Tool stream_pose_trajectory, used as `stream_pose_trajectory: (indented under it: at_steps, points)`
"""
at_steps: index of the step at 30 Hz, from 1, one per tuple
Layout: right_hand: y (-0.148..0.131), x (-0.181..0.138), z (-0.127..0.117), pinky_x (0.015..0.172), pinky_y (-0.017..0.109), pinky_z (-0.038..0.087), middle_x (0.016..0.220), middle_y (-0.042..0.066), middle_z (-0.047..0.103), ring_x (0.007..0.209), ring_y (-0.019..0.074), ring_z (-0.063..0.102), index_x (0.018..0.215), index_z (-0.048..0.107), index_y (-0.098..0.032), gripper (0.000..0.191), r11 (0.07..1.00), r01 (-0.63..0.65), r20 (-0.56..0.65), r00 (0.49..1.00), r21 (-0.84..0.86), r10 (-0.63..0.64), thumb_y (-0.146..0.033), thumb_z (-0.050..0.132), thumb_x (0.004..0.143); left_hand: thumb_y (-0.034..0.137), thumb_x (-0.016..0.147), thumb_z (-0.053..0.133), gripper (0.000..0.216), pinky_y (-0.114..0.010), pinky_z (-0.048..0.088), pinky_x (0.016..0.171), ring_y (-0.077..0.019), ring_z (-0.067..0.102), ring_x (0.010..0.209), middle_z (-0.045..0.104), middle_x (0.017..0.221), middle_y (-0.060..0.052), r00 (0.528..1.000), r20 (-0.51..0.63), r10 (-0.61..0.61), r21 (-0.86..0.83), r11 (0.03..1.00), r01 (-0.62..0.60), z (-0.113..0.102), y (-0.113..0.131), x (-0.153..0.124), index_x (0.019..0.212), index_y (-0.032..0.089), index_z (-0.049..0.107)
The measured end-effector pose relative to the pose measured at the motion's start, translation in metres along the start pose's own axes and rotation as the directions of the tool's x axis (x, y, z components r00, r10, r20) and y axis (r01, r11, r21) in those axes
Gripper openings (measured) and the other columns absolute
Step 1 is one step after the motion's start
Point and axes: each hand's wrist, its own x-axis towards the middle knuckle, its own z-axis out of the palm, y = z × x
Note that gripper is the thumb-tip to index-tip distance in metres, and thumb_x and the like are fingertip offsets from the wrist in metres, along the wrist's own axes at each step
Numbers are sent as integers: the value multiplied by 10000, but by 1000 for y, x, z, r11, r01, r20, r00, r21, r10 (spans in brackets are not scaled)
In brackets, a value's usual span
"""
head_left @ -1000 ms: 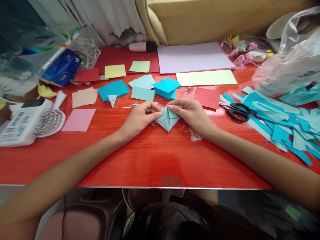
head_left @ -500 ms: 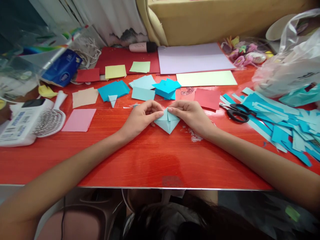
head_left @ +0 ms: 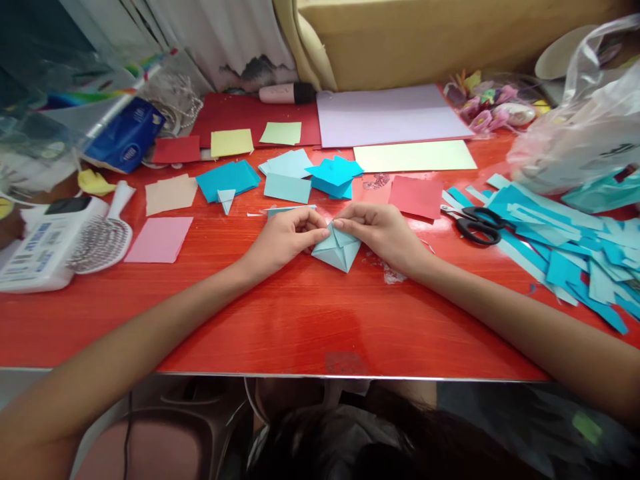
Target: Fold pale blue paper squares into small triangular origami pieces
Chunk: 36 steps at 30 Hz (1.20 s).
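Note:
Between my two hands is a light blue folded paper (head_left: 341, 251), creased into a diamond-like shape with its point toward me. My left hand (head_left: 290, 239) pinches its upper left edge between thumb and fingers. At the upper right edge, my right hand (head_left: 381, 235) grips the same paper, thumb laid over the top. Just beyond the hands lie pale blue paper squares (head_left: 287, 188) and a stack of brighter blue paper (head_left: 334, 175). A red paper square (head_left: 415, 197) rests past my right hand.
Black-handled scissors (head_left: 477, 225) lie right, beside a heap of blue paper strips (head_left: 565, 233). Left are a pink paper stack (head_left: 159, 240), a hairbrush (head_left: 100, 243) and a white box (head_left: 50, 250). A plastic bag (head_left: 570, 133) stands at the back right of the red table (head_left: 250, 333).
The folded paper has turned slightly, its near point swinging to the right. Both hands keep their hold and have shifted only a little.

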Motion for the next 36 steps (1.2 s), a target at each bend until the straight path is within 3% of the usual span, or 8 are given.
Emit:
stream_pose_trajectory:
  at_steps: [8,16,20,24,27,30,36]
  points:
    - [-2,-1,2,544,242,349,710,17,603,624,105,477,783,627,-139,293,999,20,4,1000,-49,-20,-431,613,805,277,782,605,133,-219,400,547,-80,483,573,527,652,24,1000,5,22,55,998,-23,0,-5,0,745,155,567]
    - [0,-1,2,543,238,327,697,1,552,617,97,439,777,576,-155,218,994,70,22,997,-88,-68,-361,570,847,333,817,568,163,-220,362,563,-97,484,647,553,711,12,997,24,78,212,974,-81,0,-11,-1,792,172,571]
    - [3,-1,1,515,233,316,674,-8,516,592,95,418,774,548,-171,202,999,0,-44,999,36,2,-358,558,851,355,834,552,220,-228,360,562,-97,473,624,540,681,13,995,39,87,240,966,-94,-1,-10,-1,718,169,543]
    - [5,1,1,504,228,313,658,-14,499,582,92,419,763,540,-179,209,997,-5,-80,997,82,12,-369,575,843,371,855,534,251,-225,394,573,-90,502,604,533,657,17,997,23,76,167,983,-79,-1,-8,-1,708,168,531]
    - [6,3,1,505,227,323,655,-14,500,582,92,426,760,528,-182,216,994,-11,-124,992,112,25,-374,586,839,402,883,490,218,-210,397,521,-84,502,551,499,614,41,998,1,68,32,997,-68,0,-6,-2,906,193,550]
    - [7,4,1,503,224,333,654,-16,503,577,88,431,755,523,-182,238,987,-19,-134,990,158,41,-393,606,828,362,822,602,276,-192,412,504,-73,521,565,537,699,41,994,20,104,-32,994,-103,0,-5,-3,1038,216,512]
    - [7,5,0,529,206,433,710,-14,547,621,87,519,802,563,-184,261,967,-7,-73,997,253,26,-441,606,824,234,811,605,85,-188,462,517,-64,525,564,545,707,23,993,2,115,-23,993,-115,0,-8,-2,822,172,548]
